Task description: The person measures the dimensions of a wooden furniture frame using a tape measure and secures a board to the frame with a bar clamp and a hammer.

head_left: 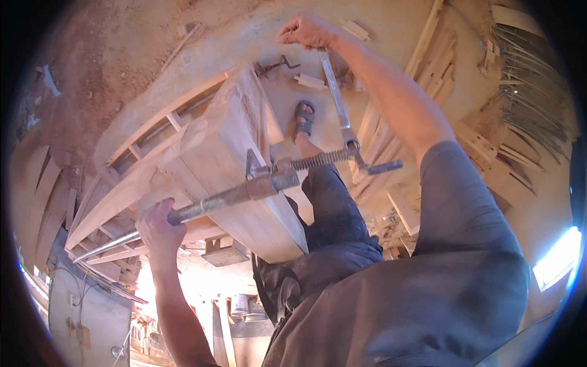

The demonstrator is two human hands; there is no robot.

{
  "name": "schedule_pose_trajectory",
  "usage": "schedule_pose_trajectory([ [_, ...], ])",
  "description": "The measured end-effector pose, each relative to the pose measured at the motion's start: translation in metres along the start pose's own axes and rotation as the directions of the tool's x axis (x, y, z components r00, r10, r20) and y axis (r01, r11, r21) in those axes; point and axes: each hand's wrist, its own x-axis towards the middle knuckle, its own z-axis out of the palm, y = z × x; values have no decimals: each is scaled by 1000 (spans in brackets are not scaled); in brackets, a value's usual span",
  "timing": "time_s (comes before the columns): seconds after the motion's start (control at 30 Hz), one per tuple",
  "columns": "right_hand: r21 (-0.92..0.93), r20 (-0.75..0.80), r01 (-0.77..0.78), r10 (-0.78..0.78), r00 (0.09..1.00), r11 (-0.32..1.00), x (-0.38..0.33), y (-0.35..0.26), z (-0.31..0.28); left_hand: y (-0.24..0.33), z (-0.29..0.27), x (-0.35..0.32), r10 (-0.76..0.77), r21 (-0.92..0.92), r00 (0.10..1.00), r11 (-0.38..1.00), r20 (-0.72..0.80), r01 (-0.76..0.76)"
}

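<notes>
A long metal bar clamp [223,199] lies across a pale wooden frame [214,137] with wide boards on its near side. My left hand [160,227] is wrapped round the clamp's bar. At the clamp's other end, a threaded screw [321,160] sticks out past the boards and ends in a crank handle [384,167]. One end of a long steel wrench [335,92] sits at the screw's end. Stretched far forward, my right hand [306,30] is closed on the wrench's other end, which the hand partly hides.
Stacked timber strips [437,67] lie on the floor to the right. Farther right are many thin rods or strips [532,85]. Another crank-handled clamp [278,65] is at the frame's far end. My sandalled foot [304,116] stands close beside the frame.
</notes>
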Motion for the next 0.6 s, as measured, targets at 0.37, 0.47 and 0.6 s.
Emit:
schedule_pose_trajectory([
  [0.37, 301, 103, -146, 120, 987, 942, -25, 72, 55, 0, -1, 1, 67, 10, 998, 998, -7, -67],
  [0.47, 531, 161, -252, 196, 967, 809, -66, 109, 93, -5, 0, 6, 80, 33, 996, 996, -44, -79],
  [0.6, 726, 179, -299, 249, 952, 620, -128, 114, 130, -9, 4, -7, 71, 64, 997, 996, -27, -69],
])
